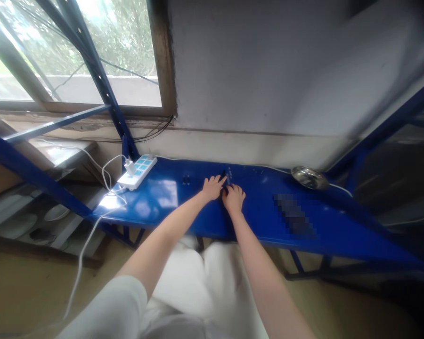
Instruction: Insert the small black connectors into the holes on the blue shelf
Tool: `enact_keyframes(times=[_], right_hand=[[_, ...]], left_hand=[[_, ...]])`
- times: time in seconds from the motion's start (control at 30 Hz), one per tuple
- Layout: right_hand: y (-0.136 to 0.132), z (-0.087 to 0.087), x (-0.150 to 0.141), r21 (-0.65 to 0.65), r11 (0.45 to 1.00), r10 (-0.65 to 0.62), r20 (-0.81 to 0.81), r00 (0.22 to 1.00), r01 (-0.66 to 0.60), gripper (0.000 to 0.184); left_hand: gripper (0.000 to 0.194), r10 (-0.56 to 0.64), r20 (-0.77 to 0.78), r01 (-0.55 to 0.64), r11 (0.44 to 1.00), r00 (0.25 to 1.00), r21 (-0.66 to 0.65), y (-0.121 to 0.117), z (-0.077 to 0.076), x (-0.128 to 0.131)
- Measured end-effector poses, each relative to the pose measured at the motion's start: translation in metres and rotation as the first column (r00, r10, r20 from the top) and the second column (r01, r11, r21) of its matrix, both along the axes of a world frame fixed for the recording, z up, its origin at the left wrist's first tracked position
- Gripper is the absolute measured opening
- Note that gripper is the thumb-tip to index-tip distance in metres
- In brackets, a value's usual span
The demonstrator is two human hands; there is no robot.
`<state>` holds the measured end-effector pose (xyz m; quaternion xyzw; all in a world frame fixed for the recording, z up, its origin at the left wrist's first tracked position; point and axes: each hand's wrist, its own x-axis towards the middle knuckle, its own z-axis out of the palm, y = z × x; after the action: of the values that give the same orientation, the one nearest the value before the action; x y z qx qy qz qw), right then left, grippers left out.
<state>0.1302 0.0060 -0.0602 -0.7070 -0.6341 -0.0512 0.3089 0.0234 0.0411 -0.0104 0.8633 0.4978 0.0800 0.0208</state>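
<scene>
My left hand and my right hand are close together over the middle of the blue table. The fingers of both are bent inward around something small and dark, mostly hidden by them. Just beyond the fingertips lies a row of small pale, clear-looking pieces, its kind too small to tell. Left of my left hand, a few small dark pieces rest on the tabletop. Thin little pieces are scattered farther back on the right.
A white power strip with a plugged-in white adapter lies at the table's left end, its cable trailing to the floor. A shiny metal bowl stands at the back right. Nearer is a dark pixelated rectangle. Blue frame posts rise on the left.
</scene>
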Motion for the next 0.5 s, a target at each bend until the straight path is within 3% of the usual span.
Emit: enact_keyframes(times=[0.2, 0.5], right_hand=[[0.000, 0.002, 0.000, -0.073, 0.997, 0.009, 0.014, 1.000, -0.007, 0.036], [0.006, -0.003, -0.001, -0.154, 0.988, 0.026, 0.039, 0.999, -0.019, 0.043]], left_hand=[[0.033, 0.002, 0.120, -0.009, 0.998, 0.993, 0.056, 0.004, 0.001, 0.005], [0.023, 0.092, 0.311, -0.089, 0.996, 0.946, -0.025, 0.006, 0.005, -0.014]])
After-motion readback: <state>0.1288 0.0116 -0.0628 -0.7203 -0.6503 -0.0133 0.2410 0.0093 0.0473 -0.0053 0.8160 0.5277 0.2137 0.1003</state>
